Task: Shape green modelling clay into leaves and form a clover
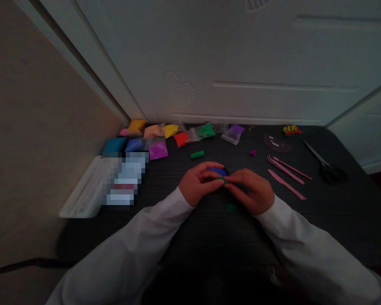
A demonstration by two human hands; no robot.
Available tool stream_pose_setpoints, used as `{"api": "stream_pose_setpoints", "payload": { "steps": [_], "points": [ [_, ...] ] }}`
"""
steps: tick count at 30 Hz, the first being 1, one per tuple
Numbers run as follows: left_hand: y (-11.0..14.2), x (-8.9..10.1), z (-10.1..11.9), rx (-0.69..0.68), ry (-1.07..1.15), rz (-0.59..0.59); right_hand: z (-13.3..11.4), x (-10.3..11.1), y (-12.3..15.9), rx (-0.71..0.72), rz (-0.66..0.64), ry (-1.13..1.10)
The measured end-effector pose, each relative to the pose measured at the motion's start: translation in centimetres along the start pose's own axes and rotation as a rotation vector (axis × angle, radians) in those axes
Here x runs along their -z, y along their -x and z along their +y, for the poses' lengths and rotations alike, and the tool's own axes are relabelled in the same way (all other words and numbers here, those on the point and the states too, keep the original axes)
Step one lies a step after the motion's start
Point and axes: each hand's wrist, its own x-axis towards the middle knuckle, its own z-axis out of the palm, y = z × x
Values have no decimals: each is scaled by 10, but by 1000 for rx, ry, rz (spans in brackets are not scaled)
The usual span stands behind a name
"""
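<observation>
Green strip (222, 180): at the black table (209, 233), just beside a blue piece (217, 172). My left hand (200, 181) curls round the blue piece, thumb against the strip; my right hand (251, 189) pinches the strip. Green roll (197, 154) lies apart, beyond.

Black bench (174, 167), finely lined. Blue piece (217, 171), green strip (223, 180). From blue piece: green roll (197, 154) at ten o'clock, purple lump (252, 153) at two, pink tools (285, 184) at three, white door (228, 51) at twelve, striped heart (179, 89) at eleven. White sleeves (146, 233).
</observation>
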Motion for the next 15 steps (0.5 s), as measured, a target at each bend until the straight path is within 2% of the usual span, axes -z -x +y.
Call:
{"api": "stream_pose_setpoints", "payload": {
  "steps": [15],
  "points": [
    [-1, -1, 1, 5, 29, 59, -2, 1, 0, -5, 5, -3]
  ]
}}
